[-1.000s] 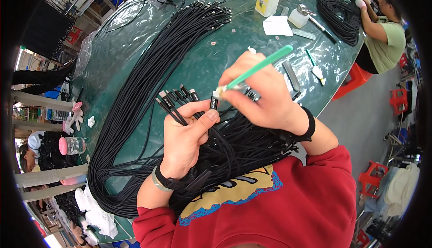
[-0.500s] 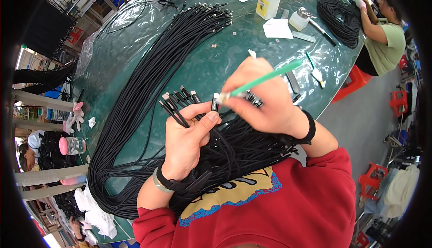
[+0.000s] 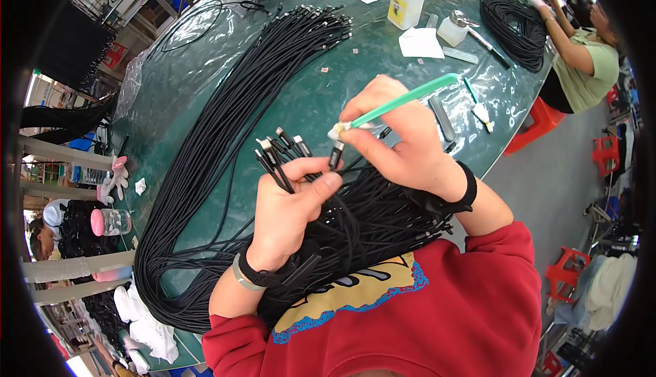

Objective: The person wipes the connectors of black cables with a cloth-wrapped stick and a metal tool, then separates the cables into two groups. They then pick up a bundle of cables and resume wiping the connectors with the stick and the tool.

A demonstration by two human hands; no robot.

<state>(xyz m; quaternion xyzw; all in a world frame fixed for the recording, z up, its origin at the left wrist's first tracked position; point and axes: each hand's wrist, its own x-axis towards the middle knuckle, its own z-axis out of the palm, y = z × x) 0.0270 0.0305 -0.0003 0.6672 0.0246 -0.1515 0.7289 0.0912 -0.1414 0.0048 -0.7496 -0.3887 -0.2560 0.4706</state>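
Observation:
My left hand (image 3: 287, 206) is closed around several black cables, their metal plugs sticking up past the fingers. One cable plug (image 3: 336, 155) stands apart, pinched between thumb and forefinger. My right hand (image 3: 403, 134) grips a green stick (image 3: 410, 98) whose tip is wrapped in white cloth (image 3: 337, 131). That white tip is right by the metal end of the pinched plug; whether they touch I cannot tell. Under both hands a thick heap of black cables (image 3: 369, 216) lies against my red top. A long bundle of cables (image 3: 219, 117) curves up the table at the left, plug ends at the top.
On the green table (image 3: 287, 114) stand a white bottle (image 3: 406, 4) and a smaller metal-topped bottle (image 3: 454, 30). Another cloth-tipped stick (image 3: 480, 112) and a grey bar (image 3: 443, 118) lie to the right. A co-worker (image 3: 584, 56) sits at the far right beside coiled cables (image 3: 514, 28).
The cloth tip has risen from the plug's side to near its metal end. My left hand and its cables have shifted slightly right, and the pinched plug tilts more.

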